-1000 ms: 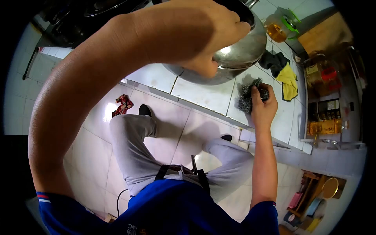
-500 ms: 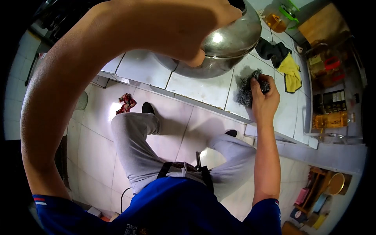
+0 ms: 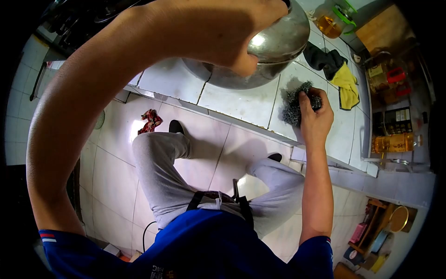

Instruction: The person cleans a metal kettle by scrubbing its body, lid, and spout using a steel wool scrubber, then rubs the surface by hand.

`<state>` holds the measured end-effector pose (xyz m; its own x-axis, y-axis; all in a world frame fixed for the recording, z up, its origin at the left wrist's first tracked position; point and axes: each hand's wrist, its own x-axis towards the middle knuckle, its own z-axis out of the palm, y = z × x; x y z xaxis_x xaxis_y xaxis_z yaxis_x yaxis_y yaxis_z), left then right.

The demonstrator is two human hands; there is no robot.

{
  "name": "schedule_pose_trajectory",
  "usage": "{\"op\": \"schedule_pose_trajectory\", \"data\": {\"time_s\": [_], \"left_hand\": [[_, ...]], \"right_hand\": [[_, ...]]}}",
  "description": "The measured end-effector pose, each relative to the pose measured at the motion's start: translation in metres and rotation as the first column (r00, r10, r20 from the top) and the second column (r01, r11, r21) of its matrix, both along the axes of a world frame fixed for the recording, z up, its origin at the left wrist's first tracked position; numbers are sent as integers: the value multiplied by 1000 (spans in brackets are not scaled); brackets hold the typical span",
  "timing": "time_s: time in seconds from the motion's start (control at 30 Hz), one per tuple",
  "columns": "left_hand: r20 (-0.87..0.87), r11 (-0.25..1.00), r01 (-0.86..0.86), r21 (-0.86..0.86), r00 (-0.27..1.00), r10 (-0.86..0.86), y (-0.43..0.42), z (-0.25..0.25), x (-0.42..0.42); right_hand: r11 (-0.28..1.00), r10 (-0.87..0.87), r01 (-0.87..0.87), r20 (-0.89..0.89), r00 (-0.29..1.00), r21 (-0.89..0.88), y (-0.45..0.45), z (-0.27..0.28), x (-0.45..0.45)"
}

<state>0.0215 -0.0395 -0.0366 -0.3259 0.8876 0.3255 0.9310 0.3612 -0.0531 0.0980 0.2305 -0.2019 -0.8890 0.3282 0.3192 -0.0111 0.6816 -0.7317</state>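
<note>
A shiny steel pot with a domed lid (image 3: 283, 39) stands on the white tiled counter at the top. My left hand (image 3: 246, 35) lies over its side, with the thumb near the seam below the lid and a fingertip by the dark knob. The other fingers are mostly hidden at the frame's edge. To the right of the pot, my right hand (image 3: 317, 109) is closed round a grey steel wool scrubber (image 3: 293, 108), low over the counter tiles (image 3: 239, 104).
Right of the scrubber lies a black and yellow cloth (image 3: 343, 83). A jug of amber liquid with a green handle (image 3: 330, 25) stands behind it. Bottles (image 3: 395, 142) fill a shelf at the right. A red patterned cloth (image 3: 150, 122) lies on the floor.
My left thumb has slid a little to the right along the pot. My right hand and the scrubber have barely shifted.
</note>
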Motion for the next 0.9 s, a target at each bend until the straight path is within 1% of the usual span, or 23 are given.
{"op": "schedule_pose_trajectory", "data": {"time_s": [0.07, 0.1, 0.17, 0.27, 0.37, 0.47, 0.5, 0.57, 0.6, 0.67, 0.7, 0.77, 0.87, 0.9], "left_hand": [[9, 1000, 3, -5, 1000, -3, 2, 9, 7], [79, 996, -21, -81, 996, 27, 2, 17, 12], [148, 986, -42, -160, 987, 66, 1, 17, 10], [145, 997, 25, -72, 989, -14, 2, 8, -2], [147, 987, -39, -156, 987, 62, 4, 16, 5], [134, 972, -138, -191, 977, 165, 6, 17, 9], [114, 978, -147, -147, 980, 165, 6, 11, 6], [93, 983, -152, -102, 982, 162, 11, 20, 16], [242, 970, -180, -161, 946, 216, 9, 30, 24], [386, 955, -197, -223, 881, 272, 8, 42, 28], [349, 957, -129, -259, 912, 217, 4, 44, 23], [315, 952, -65, -299, 935, 163, 1, 42, 22], [301, 963, -107, -247, 936, 181, 3, 37, 21], [311, 962, -75, -264, 937, 159, 4, 36, 17]], "right_hand": [[1000, -6, 6, -13, 1000, 8, 0, 0, 0], [1000, -8, 8, -11, 1000, 9, 0, 0, 0], [1000, -3, 3, -6, 1000, 1, 0, 1, 0], [1000, -2, 2, 0, 1000, -12, 0, 0, 0], [1000, 0, 0, -3, 1000, -5, 1, 0, 0], [1000, -19, 19, 13, 1000, 0, -2, 2, 0], [1000, -18, 18, 9, 1000, 1, -1, 1, -1], [999, -15, 17, -40, 999, 33, 1, -4, -3], [999, -18, 20, -41, 999, 34, 1, -3, -2], [999, -19, 19, 4, 1000, -35, -1, -2, -1], [999, -18, 18, 7, 1000, -35, 0, -1, 0], [1000, -4, 4, 6, 1000, 1, 1, -1, 0], [1000, -5, 5, 10, 1000, -15, 1, -2, 0], [1000, -6, 7, 10, 1000, -15, 2, -2, 0]]}}
